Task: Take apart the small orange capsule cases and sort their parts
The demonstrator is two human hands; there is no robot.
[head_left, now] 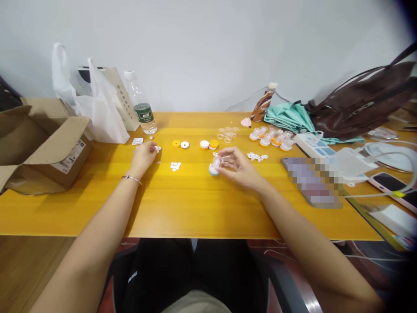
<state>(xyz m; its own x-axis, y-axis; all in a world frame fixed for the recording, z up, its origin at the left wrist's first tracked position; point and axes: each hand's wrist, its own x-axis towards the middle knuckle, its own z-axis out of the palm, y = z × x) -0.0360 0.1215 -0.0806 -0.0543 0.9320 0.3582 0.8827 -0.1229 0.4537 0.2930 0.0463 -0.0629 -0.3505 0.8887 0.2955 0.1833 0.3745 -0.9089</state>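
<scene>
My right hand (239, 167) rests on the yellow table (182, 204) and grips a small clear plastic case with a blue base (215, 166). My left hand (145, 154) lies further left, its fingertips pinching a tiny white piece (157, 148). Between the hands sits a cluster of small white discs (175, 165). Beyond them lie orange and white round caps (180, 144) and a second pair of caps (209, 144). Several clear lids (228, 133) and assembled orange-and-clear cases (272, 137) lie further back.
An open cardboard box (42, 143) stands at the left, a white plastic bag (97, 104) and water bottle (141, 106) behind it. At the right are a brown bag (365, 102), teal cloth (288, 117), power strip (312, 145), phone (395, 184) and cables.
</scene>
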